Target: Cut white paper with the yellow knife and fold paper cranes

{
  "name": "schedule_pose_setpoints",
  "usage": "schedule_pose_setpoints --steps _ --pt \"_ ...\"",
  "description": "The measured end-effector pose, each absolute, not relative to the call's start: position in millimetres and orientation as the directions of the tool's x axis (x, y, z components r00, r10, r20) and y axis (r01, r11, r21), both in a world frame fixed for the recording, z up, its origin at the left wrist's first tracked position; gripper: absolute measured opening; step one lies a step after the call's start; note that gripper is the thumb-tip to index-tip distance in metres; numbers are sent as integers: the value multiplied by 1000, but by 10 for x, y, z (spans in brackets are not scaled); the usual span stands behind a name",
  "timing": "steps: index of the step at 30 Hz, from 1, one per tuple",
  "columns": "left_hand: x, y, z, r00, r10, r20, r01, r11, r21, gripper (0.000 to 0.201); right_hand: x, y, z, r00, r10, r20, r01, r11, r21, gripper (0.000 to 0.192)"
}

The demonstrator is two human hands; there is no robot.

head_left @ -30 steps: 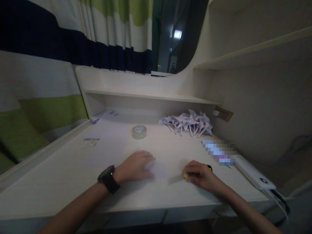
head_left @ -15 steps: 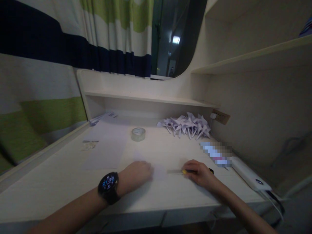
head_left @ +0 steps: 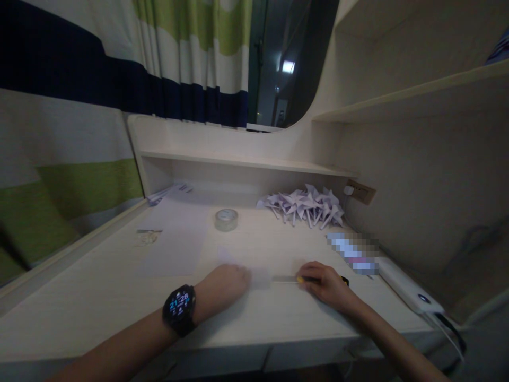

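My left hand (head_left: 223, 284), with a black smartwatch (head_left: 178, 310) on the wrist, rests palm down on a small pale sheet of paper (head_left: 254, 274) on the white desk (head_left: 99, 297). My right hand (head_left: 323, 283) grips a yellow-and-black utility knife (head_left: 302, 279). Its blade lies along the right side of the sheet. The fingers of both hands hide part of the paper and most of the knife handle.
A roll of clear tape (head_left: 226, 219) stands mid-desk. A pile of folded pale paper shapes (head_left: 304, 204) lies at the back right near a wall socket (head_left: 360, 191). A white power strip (head_left: 407, 289) runs along the right edge. Paper sheets (head_left: 175, 239) and a small wrapper (head_left: 147, 236) lie left.
My left hand has drawn back a little and now shows the watch face. The knife blade has come out to the left of my right hand along the paper.
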State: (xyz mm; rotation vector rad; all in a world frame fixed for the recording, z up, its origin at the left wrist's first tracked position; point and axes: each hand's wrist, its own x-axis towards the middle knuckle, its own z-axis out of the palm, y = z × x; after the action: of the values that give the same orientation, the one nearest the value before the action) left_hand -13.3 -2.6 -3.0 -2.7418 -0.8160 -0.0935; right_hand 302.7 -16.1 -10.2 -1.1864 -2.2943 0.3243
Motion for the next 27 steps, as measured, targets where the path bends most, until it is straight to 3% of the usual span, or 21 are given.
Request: schedule_pose_setpoints --steps 5,14,22,27 --pt "-144 -27 -13 861 492 129 507 -811 -292 13 3024 -159 -96 -476 816 328 691 578 -435 16" --pt "-103 -73 -33 848 519 104 514 -760 -398 19 3024 -148 -110 -437 840 323 707 542 -453 17" --pt "-148 -100 -76 823 521 225 554 -651 -519 39 2934 -160 -102 -314 893 322 876 404 -265 22" --pt "-189 -72 -62 849 437 295 527 -679 -511 34 2924 -166 -147 -300 886 353 875 403 -269 25"
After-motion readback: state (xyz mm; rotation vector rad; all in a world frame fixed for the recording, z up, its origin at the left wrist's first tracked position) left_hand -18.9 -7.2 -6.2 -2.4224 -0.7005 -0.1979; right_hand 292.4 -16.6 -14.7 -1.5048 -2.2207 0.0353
